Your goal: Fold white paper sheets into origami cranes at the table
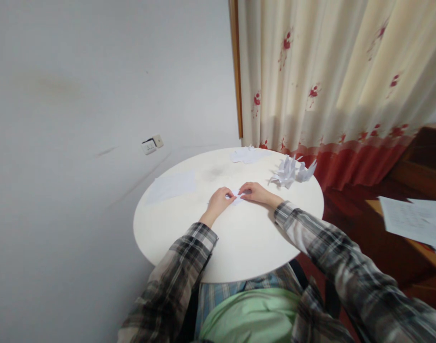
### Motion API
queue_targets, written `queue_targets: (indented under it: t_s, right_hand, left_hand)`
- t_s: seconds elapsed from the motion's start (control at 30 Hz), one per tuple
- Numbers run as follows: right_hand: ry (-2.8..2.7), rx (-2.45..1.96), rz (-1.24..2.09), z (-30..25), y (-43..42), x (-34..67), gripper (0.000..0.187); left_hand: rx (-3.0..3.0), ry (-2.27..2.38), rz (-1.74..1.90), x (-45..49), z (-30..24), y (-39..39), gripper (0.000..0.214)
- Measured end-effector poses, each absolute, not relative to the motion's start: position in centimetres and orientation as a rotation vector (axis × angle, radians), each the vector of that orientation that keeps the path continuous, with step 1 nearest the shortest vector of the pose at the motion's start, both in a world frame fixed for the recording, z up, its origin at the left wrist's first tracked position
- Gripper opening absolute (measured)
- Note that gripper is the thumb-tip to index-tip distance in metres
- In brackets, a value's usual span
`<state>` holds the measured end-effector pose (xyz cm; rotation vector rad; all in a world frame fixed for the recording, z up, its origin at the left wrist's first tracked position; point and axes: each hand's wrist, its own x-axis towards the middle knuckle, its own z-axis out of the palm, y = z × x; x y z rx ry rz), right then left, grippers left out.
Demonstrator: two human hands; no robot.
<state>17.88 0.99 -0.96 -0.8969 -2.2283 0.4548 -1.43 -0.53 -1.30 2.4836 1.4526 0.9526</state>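
A small piece of white paper (237, 197) lies on the round white table (235, 247) between my two hands. My left hand (220, 200) pinches its left side, thumb and fingertips together. From the right, my right hand (253, 191) is closed on the opposite side with its fingers bent. The fingers cover much of the paper, so its exact folds cannot be made out.
A heap of folded white paper pieces (288, 171) stands at the table's right back. Flat white sheets (175, 185) lie at the left, and more paper (247, 155) at the back. The wall (96, 200) runs close along the left; a curtain (332, 95) hangs behind.
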Motion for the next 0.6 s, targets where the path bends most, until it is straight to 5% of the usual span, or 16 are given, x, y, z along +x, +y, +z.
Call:
queue_targets:
  t_s: [0.6]
  right_hand:
    - [-2.148, -0.911, 0.363, -1.06, 0.95, 17.85, 0.009]
  left_hand:
    - [2.715, 1.476, 0.795, -1.59, -0.90, -0.83, 0.019]
